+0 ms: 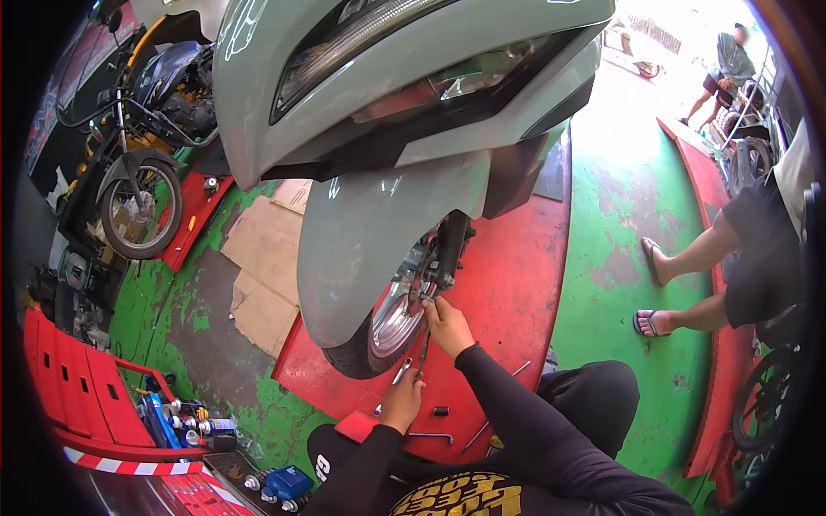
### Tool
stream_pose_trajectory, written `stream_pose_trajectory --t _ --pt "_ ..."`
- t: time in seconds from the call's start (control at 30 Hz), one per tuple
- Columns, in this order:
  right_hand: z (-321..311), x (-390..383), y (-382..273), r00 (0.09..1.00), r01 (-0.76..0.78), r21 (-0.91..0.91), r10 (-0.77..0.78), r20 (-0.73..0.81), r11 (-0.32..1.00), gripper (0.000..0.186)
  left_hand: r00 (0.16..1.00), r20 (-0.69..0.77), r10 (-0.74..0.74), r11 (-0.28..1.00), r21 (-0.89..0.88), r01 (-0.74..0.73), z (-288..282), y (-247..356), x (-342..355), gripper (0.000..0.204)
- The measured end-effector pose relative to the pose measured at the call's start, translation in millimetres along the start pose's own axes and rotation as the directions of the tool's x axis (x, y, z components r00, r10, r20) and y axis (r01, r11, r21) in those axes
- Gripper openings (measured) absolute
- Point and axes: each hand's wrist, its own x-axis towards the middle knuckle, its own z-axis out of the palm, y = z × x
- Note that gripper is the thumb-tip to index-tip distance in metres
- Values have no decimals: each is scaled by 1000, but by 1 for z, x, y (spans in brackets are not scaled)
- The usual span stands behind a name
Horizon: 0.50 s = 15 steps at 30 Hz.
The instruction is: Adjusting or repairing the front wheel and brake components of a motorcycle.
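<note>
A grey-green scooter (379, 232) stands over a red platform (508, 301), its front wheel (400, 314) turned toward me. Beside the wheel hub, below the dark fork leg (451, 249), my right hand (449, 327) is closed around the upper end of a slim, dark wrench-like tool (424, 351). Lower down, my left hand (401, 402) grips the tool's lower end. A shiny metal piece (402, 371) shows just above the left hand; whether it belongs to the tool is unclear. The tool's tip is hidden by my right fingers.
On the platform lie a small black cylinder (440, 411), a bent metal bar (430, 437) and a thin rod (499, 404). Cardboard (262, 258) covers floor at left. Bottles (206, 424) sit by a red cabinet (82, 387). A sandalled person (697, 275) stands at right.
</note>
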Motion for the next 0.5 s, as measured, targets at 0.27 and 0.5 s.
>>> stream_pose_trajectory --t 0.27,0.5 --pt "-48 -22 107 929 -368 -300 334 -160 880 59 966 254 49 998 22 -56 39 -11 7 27" --pt "-62 -75 158 795 -443 -726 604 -47 526 66 975 201 95 900 401 -171 69 -51 -6 24"
